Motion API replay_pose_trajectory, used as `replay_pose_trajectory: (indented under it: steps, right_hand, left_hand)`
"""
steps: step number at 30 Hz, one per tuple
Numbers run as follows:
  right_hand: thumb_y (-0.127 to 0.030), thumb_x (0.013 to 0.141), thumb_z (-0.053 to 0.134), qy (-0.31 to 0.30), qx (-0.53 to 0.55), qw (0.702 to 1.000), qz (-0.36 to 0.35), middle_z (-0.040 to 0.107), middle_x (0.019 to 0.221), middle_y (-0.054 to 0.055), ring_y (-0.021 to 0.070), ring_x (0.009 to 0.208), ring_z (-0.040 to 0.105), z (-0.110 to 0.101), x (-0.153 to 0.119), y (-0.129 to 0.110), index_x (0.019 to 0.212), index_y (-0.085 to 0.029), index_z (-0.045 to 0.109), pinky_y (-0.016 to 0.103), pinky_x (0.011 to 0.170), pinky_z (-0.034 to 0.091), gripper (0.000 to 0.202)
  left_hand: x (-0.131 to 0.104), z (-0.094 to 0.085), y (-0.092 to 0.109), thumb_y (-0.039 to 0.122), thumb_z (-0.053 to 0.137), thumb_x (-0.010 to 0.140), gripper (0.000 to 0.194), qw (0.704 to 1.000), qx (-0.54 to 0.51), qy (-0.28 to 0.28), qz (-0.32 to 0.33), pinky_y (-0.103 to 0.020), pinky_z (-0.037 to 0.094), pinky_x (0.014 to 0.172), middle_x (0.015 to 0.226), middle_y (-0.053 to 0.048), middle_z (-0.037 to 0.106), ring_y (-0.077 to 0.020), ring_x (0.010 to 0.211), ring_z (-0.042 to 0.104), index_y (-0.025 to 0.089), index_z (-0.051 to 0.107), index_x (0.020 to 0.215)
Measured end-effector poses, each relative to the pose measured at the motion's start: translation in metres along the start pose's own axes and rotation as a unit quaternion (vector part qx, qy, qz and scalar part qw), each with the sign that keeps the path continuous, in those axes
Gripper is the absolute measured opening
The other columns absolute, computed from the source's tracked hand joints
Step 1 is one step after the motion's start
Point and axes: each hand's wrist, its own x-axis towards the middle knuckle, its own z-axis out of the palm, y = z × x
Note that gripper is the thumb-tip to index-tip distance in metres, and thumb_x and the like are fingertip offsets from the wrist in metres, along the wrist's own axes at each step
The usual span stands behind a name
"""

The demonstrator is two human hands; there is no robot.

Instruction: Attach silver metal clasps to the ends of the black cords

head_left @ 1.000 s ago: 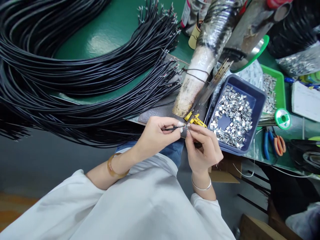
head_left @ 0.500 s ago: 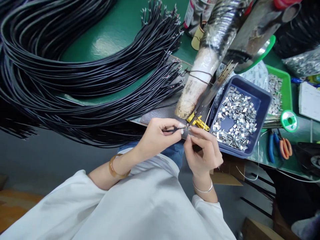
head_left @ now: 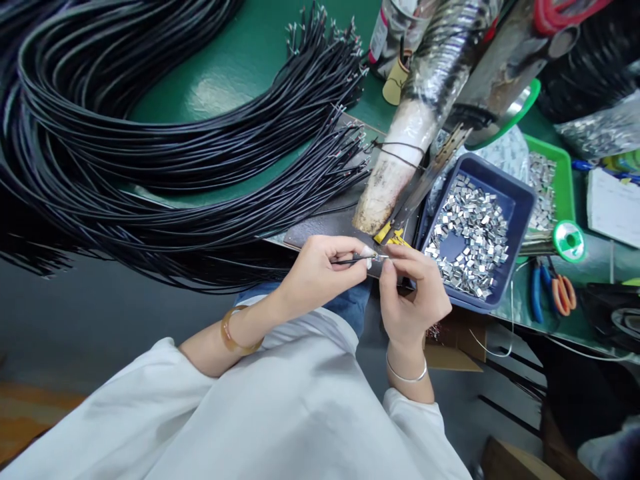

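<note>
My left hand (head_left: 327,270) pinches a black cable (head_left: 350,259) close to its stripped end. White coverings show on the thumb and index fingertips. Facing it, my right hand (head_left: 415,283) has its thumb and index finger closed around the thin wire ends (head_left: 381,257); whether a small metal piece is also between them is too small to tell. Just behind the fingers lies a yellow-handled tool (head_left: 393,235). To the right, a blue tray (head_left: 520,200) holds many small silver metal pieces (head_left: 475,230).
Bundles of black cables (head_left: 200,153) cover the left of the green table (head_left: 225,87). A plastic-wrapped white tube (head_left: 400,147) slants behind my hands. Farther right are a green tray (head_left: 563,173), a solder spool (head_left: 569,241) and orange-handled pliers (head_left: 564,295).
My right hand has shifted slightly right, and its fingers have drawn back a little from my left fingertips. The view has moved slightly, while my left hand still pinches the cable.
</note>
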Motion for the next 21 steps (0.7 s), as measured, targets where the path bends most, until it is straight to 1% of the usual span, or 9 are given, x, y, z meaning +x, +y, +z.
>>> replay_pose_trajectory:
  steps: [2, 4, 6, 8, 10, 12, 15, 18, 21]
  right_hand:
    - [-0.013, 0.092, 0.066, -0.015, 0.022, 0.999, 0.032, 0.076, 0.094, 0.001, 0.0142, 0.087, 0.076, -0.001, 0.000, 0.000, 0.098, -0.023, 0.062, 0.026, 0.076, 0.062, 0.012]
    - [-0.015, 0.093, 0.065, -0.017, 0.066, 0.995, 0.067, 0.074, 0.089, -0.001, 0.0140, 0.085, 0.076, -0.001, -0.001, 0.001, 0.096, -0.023, 0.062, 0.026, 0.075, 0.062, 0.009]
    - [-0.015, 0.093, 0.064, -0.015, 0.115, 0.989, 0.093, 0.073, 0.087, -0.001, 0.0155, 0.086, 0.076, -0.001, -0.003, 0.003, 0.094, -0.022, 0.060, 0.029, 0.075, 0.063, 0.008]
    - [-0.016, 0.093, 0.064, -0.012, 0.134, 0.987, 0.089, 0.073, 0.088, 0.000, 0.0161, 0.085, 0.076, -0.001, -0.008, 0.006, 0.095, -0.023, 0.059, 0.030, 0.073, 0.063, 0.008]
    - [-0.018, 0.093, 0.065, 0.001, 0.107, 0.992, 0.073, 0.073, 0.085, -0.002, 0.0138, 0.075, 0.075, -0.004, -0.013, 0.009, 0.097, -0.023, 0.060, 0.026, 0.067, 0.060, 0.009]
    - [-0.020, 0.093, 0.067, 0.010, 0.046, 0.998, 0.042, 0.071, 0.077, -0.004, 0.0099, 0.059, 0.068, -0.008, -0.016, 0.009, 0.100, -0.023, 0.062, 0.021, 0.057, 0.054, 0.010]
    - [-0.022, 0.089, 0.073, -0.036, -0.045, 0.998, -0.028, 0.062, 0.061, -0.009, 0.0063, 0.044, 0.052, -0.013, -0.013, 0.004, 0.103, -0.023, 0.067, 0.019, 0.049, 0.045, 0.015]
    - [-0.020, 0.090, 0.071, -0.084, -0.066, 0.993, -0.051, 0.059, 0.057, -0.010, 0.0052, 0.042, 0.048, -0.013, -0.004, -0.004, 0.096, -0.023, 0.068, 0.019, 0.048, 0.041, 0.008]
    - [-0.021, 0.092, 0.067, -0.078, -0.018, 0.996, 0.034, 0.059, 0.060, -0.009, 0.0046, 0.043, 0.048, -0.010, 0.000, -0.005, 0.089, -0.022, 0.065, 0.018, 0.045, 0.039, 0.003]
  left_hand:
    - [-0.004, -0.001, -0.004, 0.018, 0.064, 0.083, 0.013, 0.999, 0.043, 0.004, 0.030, -0.019, 0.028, 0.047, 0.059, 0.004, 0.051, -0.0056, 0.052, 0.034, 0.011, 0.074, 0.086]
    - [-0.008, -0.003, -0.005, 0.018, 0.064, 0.085, 0.011, 0.992, 0.087, 0.031, 0.088, -0.019, 0.033, 0.051, 0.064, 0.002, 0.057, -0.0064, 0.055, 0.039, 0.012, 0.073, 0.089]
    - [-0.010, -0.006, -0.005, 0.019, 0.064, 0.088, 0.010, 0.988, 0.099, 0.024, 0.118, -0.019, 0.037, 0.054, 0.067, 0.000, 0.062, -0.0067, 0.056, 0.043, 0.013, 0.072, 0.085]
    - [-0.010, -0.011, -0.002, 0.022, 0.060, 0.092, 0.020, 0.995, 0.057, -0.032, 0.078, -0.019, 0.035, 0.051, 0.062, 0.001, 0.059, -0.0057, 0.051, 0.042, 0.013, 0.068, 0.075]
    - [-0.009, -0.015, 0.001, 0.023, 0.057, 0.094, 0.030, 0.996, -0.001, -0.082, 0.016, -0.019, 0.030, 0.045, 0.054, 0.003, 0.052, -0.0044, 0.045, 0.036, 0.013, 0.063, 0.067]
    - [-0.008, -0.017, 0.003, 0.022, 0.056, 0.094, 0.031, 0.996, -0.031, -0.088, -0.011, -0.018, 0.030, 0.044, 0.054, 0.002, 0.053, -0.0042, 0.045, 0.037, 0.013, 0.062, 0.065]
    - [-0.010, -0.016, 0.001, 0.020, 0.056, 0.093, 0.021, 0.997, -0.033, -0.073, 0.000, -0.018, 0.037, 0.049, 0.060, 0.000, 0.060, -0.0065, 0.051, 0.046, 0.011, 0.069, 0.078]
    - [-0.013, -0.014, -0.005, 0.021, 0.055, 0.094, 0.022, 0.996, 0.016, -0.071, 0.050, -0.019, 0.039, 0.051, 0.060, 0.000, 0.060, -0.0074, 0.052, 0.047, 0.011, 0.073, 0.087]
    - [-0.015, -0.009, -0.013, 0.018, 0.060, 0.091, 0.019, 0.980, 0.103, -0.034, 0.168, -0.018, 0.038, 0.050, 0.061, 0.000, 0.065, -0.0070, 0.051, 0.046, 0.012, 0.077, 0.088]
